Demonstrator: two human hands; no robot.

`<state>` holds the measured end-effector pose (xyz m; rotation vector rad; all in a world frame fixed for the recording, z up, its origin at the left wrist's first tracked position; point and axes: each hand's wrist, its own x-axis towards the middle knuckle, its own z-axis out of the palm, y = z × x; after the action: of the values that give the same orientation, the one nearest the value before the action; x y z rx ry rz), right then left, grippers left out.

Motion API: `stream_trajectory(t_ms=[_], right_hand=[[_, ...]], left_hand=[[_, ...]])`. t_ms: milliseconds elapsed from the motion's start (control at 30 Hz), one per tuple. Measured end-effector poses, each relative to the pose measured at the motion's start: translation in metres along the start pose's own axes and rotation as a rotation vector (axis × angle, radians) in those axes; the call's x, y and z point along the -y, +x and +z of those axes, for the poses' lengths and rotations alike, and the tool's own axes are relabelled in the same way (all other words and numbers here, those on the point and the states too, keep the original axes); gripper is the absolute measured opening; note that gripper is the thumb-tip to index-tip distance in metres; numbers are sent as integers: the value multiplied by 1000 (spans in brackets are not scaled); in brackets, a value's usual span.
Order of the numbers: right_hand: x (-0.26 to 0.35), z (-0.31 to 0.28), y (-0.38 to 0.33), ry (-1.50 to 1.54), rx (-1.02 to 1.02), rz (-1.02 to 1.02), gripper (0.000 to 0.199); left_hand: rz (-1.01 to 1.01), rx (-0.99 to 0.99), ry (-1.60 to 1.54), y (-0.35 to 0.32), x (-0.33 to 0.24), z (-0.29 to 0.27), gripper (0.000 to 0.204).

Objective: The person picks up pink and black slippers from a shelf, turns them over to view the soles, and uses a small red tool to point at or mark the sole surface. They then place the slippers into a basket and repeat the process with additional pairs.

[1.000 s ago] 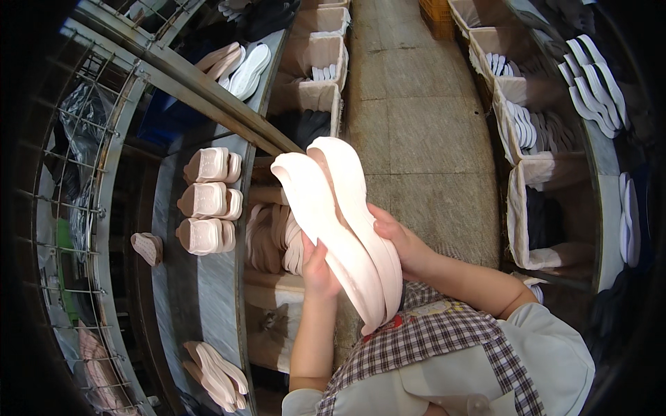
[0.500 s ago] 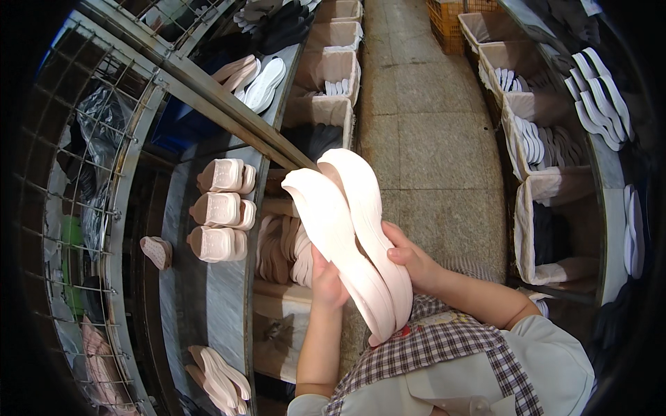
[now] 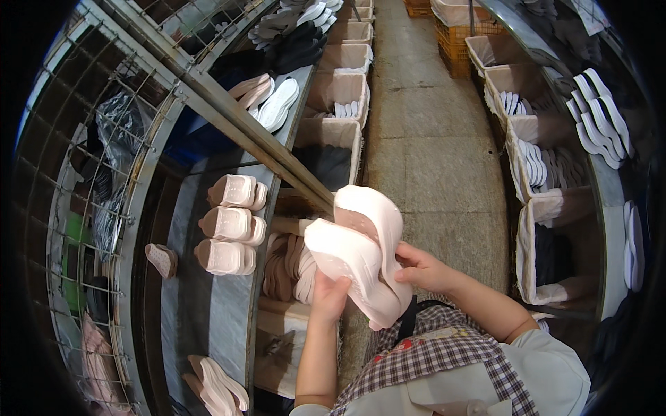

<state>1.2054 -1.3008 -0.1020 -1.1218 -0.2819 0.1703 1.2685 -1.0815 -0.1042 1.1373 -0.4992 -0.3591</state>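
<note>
Two side-by-side stacks of pale pink shoe soles are in my hands, above the gap between bench and aisle. My left hand (image 3: 329,295) is closed on the near left side of the left stack of soles (image 3: 343,260), its thumb lying on top. My right hand (image 3: 421,267) grips the right edge of the other stack of soles (image 3: 378,211). The two stacks touch along their length and their far ends tilt up. Beneath them, a lined bin holds more pink soles (image 3: 283,267), partly hidden by my left hand and the stacks.
On the left bench (image 3: 201,305) stand several pink sole stacks (image 3: 232,225), a single sole (image 3: 161,261) and another group of soles (image 3: 215,385). A metal post (image 3: 257,142) slants across. Cloth-lined bins (image 3: 527,256) border the tiled aisle (image 3: 444,166); white soles (image 3: 596,118) lie right.
Both stacks of soles have tilted in my hands, so they look shorter, and their far ends have come lower in view. My left hand's thumb now rests on top. The view has shifted slightly.
</note>
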Motion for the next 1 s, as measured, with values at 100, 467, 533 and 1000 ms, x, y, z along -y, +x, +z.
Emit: stream_trajectory(t_ms=[100, 467, 533, 1000], right_hand=[[-1, 2, -2, 123, -5, 18, 57], [24, -20, 17, -328, 175, -165, 34], [20, -17, 14, -240, 129, -50, 31], [3, 29, -10, -130, 6, -32, 53]], left_hand=[[-7, -2, 3, -4, 3, -4, 57], [-521, -336, -460, 7, -32, 36, 34], [-509, -309, -604, 8, -35, 42, 31], [-344, -501, -447, -6, 0, 28, 38]])
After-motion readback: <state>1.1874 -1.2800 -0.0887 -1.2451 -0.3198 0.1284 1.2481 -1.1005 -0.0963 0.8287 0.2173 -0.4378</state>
